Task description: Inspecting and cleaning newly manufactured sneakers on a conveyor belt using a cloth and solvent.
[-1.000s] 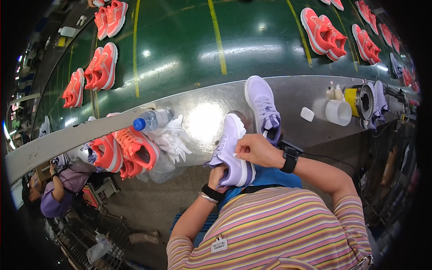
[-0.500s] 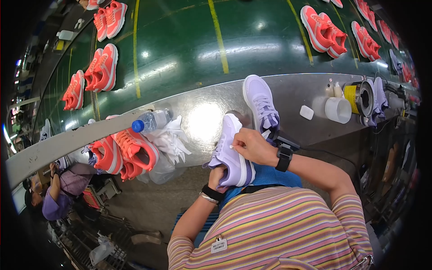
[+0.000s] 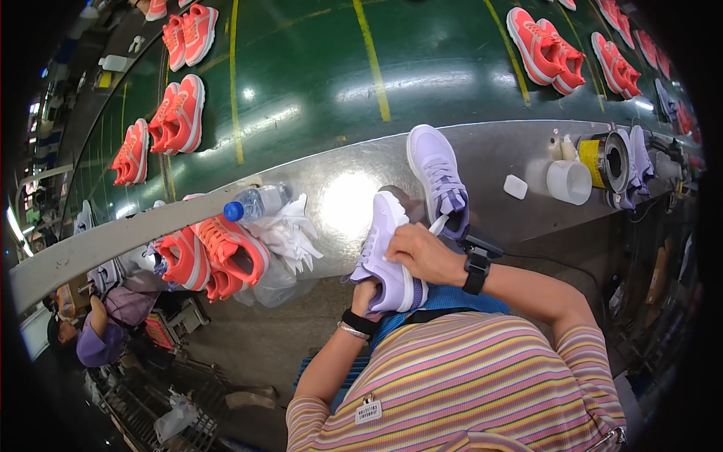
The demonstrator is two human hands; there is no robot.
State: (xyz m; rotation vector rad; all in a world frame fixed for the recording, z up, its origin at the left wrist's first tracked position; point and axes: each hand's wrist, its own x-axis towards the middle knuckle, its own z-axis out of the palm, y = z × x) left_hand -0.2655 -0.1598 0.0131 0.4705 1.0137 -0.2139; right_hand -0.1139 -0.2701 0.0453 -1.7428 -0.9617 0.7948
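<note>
A lavender sneaker with a white sole is held tilted in front of me, toe pointing away. My left hand is tucked into its opening and grips it; most of those fingers are hidden inside. Against the shoe's side, my right hand is closed with bent fingers, pinching a white cloth strip whose end sticks out above the knuckles. Beyond my right hand, a second lavender sneaker lies on the metal ledge, apart from the first.
Coral sneakers, a blue-capped bottle and crumpled white cloths sit to the left. On the right stand a white cup and a yellow-labelled can. The green surface beyond carries coral pairs. A co-worker is at lower left.
My right hand has shifted slightly along the shoe's side, and more of the white strip shows above it. My left hand keeps its grip on the sneaker.
</note>
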